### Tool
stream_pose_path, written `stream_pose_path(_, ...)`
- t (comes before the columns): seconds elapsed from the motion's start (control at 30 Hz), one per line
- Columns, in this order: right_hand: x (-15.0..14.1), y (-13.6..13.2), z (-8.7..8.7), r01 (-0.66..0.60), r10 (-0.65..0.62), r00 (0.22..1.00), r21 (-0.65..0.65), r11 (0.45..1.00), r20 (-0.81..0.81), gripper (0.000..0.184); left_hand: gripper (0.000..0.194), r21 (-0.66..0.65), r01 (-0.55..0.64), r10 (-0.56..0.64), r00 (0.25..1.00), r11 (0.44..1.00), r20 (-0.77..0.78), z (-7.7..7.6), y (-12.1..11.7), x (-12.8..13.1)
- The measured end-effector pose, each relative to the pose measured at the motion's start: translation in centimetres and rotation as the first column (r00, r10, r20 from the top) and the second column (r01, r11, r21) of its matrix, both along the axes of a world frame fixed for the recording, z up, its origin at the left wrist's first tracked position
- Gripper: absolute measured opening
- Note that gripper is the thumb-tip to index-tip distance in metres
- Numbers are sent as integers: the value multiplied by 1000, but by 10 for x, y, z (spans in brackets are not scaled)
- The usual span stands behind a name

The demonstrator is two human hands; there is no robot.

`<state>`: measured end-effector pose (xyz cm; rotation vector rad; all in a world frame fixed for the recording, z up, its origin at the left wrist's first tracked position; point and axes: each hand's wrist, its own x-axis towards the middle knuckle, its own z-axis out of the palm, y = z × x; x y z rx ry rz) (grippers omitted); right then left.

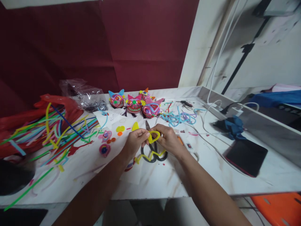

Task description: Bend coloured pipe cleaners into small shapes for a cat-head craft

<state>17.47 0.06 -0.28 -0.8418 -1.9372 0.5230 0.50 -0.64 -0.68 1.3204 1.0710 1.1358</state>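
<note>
Both the left hand [137, 140] and right hand [168, 138] pinch a yellow pipe-cleaner loop [150, 138] over black-handled scissors [155, 147] on the counter [174, 185], its light, fuzzy stem likely soft, bendable and best held lightly by opposite sides.

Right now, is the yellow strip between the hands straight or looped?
Looped: the yellow strip curves round into a ring, with an open middle visible.

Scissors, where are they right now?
In the head view, the scissors lie on the table near the centre, showing between the left hand and the right hand, blades pointing away from the person.
</note>
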Motion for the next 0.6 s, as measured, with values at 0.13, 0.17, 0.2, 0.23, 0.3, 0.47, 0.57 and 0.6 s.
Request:
stream_pose_path(0.13, -2, 0, 0, -70, 64, 995, -88, 994, -71, 17, 24, 25, -56, 56, 998, 998, 25, -1, 1, 1)
stream_pose_path(0.17, -2, 0, 1, -96, 88, 993, -96, 991, -84, 19, 23, 32, -70, 69, 997, 997, 29, -1, 1, 1)
stream_pose_path(0.2, -1, 0, 2, -117, 107, 990, -107, 987, -96, 20, 22, 40, -83, 82, 996, 996, 30, -1, 1, 1)
stream_pose_path(0.23, -1, -1, 3, -131, 118, 987, -123, 984, -108, 21, 22, 48, -93, 91, 995, 995, 29, -1, 1, 1)
stream_pose_path(0.3, 0, -3, 6, -134, 114, 986, -167, 977, -122, 22, 20, 66, -105, 103, 994, 992, 25, 0, 0, 1)
stream_pose_path(0.47, -2, -9, 12, -87, 70, 994, -204, 975, -90, 20, 18, 108, -130, 129, 992, 986, 15, 1, -1, 1)
stream_pose_path(0.57, -6, -8, 9, -13, -3, 996, -176, 984, -90, 14, 17, 126, -150, 150, 989, 981, 8, 2, -2, 4)
stream_pose_path(0.6, -8, -8, 7, 11, -28, 995, -170, 985, -97, 16, 16, 131, -160, 160, 987, 978, 8, 2, -3, 5)
